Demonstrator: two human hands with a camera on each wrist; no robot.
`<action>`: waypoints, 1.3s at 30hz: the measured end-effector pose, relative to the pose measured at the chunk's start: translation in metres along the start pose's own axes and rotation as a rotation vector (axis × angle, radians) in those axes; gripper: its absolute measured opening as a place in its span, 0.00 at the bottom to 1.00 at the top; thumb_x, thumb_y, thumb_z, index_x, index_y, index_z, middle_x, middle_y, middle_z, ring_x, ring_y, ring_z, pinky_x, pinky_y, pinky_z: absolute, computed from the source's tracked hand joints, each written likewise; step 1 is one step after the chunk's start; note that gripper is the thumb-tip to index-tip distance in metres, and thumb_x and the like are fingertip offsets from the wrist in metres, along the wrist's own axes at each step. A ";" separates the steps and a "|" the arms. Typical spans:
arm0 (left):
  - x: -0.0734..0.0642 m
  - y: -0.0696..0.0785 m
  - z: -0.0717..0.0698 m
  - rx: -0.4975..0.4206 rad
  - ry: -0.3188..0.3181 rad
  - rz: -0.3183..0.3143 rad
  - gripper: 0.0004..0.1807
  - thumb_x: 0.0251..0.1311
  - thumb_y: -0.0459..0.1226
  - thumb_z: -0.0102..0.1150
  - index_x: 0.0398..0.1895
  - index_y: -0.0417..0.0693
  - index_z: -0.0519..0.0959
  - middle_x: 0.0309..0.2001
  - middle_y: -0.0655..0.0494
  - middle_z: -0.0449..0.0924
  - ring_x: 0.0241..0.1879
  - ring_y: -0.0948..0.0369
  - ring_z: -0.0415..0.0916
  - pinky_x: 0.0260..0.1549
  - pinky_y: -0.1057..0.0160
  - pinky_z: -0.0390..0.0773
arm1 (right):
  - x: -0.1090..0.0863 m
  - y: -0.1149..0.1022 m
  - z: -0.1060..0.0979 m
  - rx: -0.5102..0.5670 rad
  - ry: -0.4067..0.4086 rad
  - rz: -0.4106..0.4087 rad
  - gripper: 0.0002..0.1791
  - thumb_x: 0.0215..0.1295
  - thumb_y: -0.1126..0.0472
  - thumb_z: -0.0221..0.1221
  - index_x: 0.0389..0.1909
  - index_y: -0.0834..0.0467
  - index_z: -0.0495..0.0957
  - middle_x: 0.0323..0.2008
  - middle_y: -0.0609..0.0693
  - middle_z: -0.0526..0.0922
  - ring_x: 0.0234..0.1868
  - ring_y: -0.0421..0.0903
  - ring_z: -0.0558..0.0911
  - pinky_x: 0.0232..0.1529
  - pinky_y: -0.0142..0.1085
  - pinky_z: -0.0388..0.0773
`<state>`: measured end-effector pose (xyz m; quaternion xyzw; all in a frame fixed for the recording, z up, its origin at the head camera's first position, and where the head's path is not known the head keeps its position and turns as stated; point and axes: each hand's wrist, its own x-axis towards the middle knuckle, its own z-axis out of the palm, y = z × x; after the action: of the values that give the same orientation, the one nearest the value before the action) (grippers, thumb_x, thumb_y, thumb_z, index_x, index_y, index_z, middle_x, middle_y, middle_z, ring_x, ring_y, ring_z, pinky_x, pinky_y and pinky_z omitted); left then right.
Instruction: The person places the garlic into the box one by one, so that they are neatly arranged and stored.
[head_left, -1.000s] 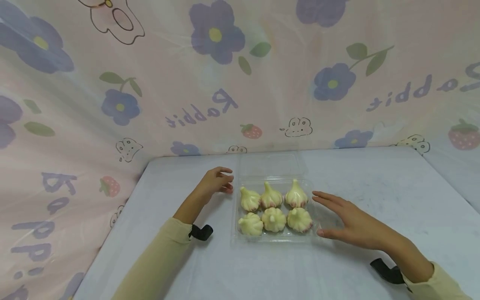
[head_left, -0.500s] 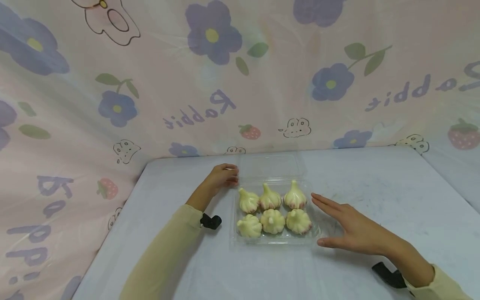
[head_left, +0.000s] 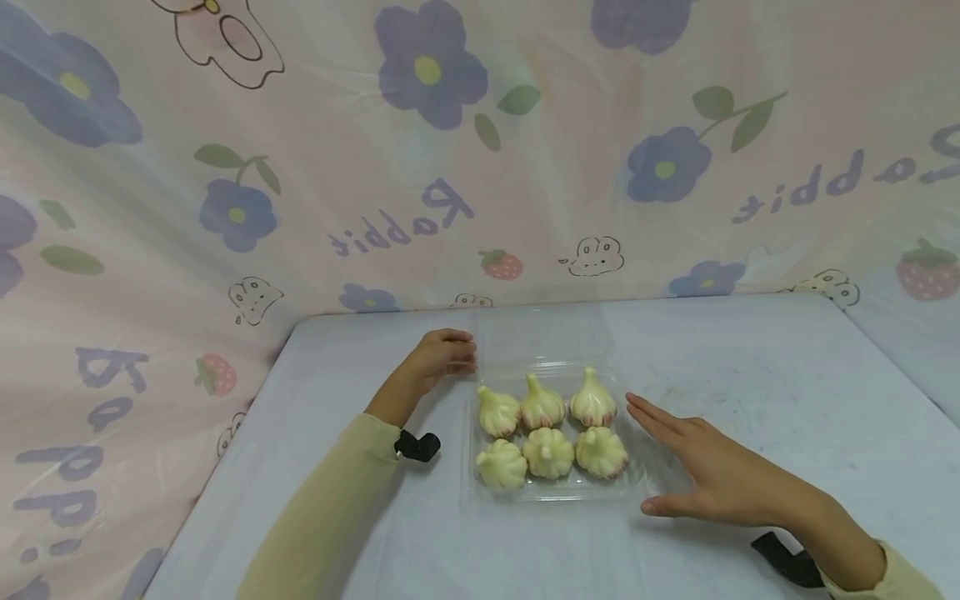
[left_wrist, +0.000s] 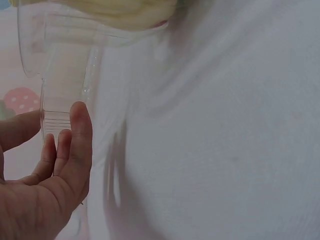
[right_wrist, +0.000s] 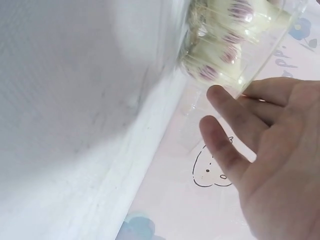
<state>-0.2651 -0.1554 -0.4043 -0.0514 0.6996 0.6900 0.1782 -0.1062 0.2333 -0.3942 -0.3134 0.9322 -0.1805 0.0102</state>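
A clear plastic clamshell box [head_left: 555, 498] lies on the table with its lid [head_left: 543, 333] folded back, away from me. Several pale garlic bulbs [head_left: 547, 452] with purplish bases fill it in two rows. At the lid's left edge is my left hand [head_left: 442, 357]; the left wrist view shows its thumb and fingers pinching the ribbed lid edge [left_wrist: 57, 121]. My right hand [head_left: 712, 467] is beside the box's right wall, fingers extended and thumb spread apart. In the right wrist view, its fingertips [right_wrist: 216, 95] are right at the box's wall.
The box stands on a white-covered table [head_left: 757, 375]. Behind and to the left hangs a pink curtain [head_left: 322, 150] printed with flowers, strawberries and rabbits. A black wrist mount [head_left: 417, 446] sits at each sleeve cuff.
My left hand has moved right, onto the lid's edge. The box with the garlic has slid slightly toward me, and my right hand has shifted a little the same way.
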 end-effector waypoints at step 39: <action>-0.014 0.033 0.013 -0.027 -0.036 0.548 0.33 0.63 0.21 0.55 0.70 0.47 0.64 0.47 0.49 0.67 0.46 0.58 0.70 0.39 0.64 0.76 | 0.010 -0.010 -0.002 -0.110 0.039 0.052 0.57 0.52 0.22 0.59 0.75 0.54 0.62 0.75 0.48 0.63 0.60 0.53 0.79 0.53 0.54 0.79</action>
<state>-0.2605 -0.1440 -0.3684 0.1497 0.6750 0.7224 -0.0032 -0.1083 0.2207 -0.3876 -0.2854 0.9486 -0.1350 -0.0206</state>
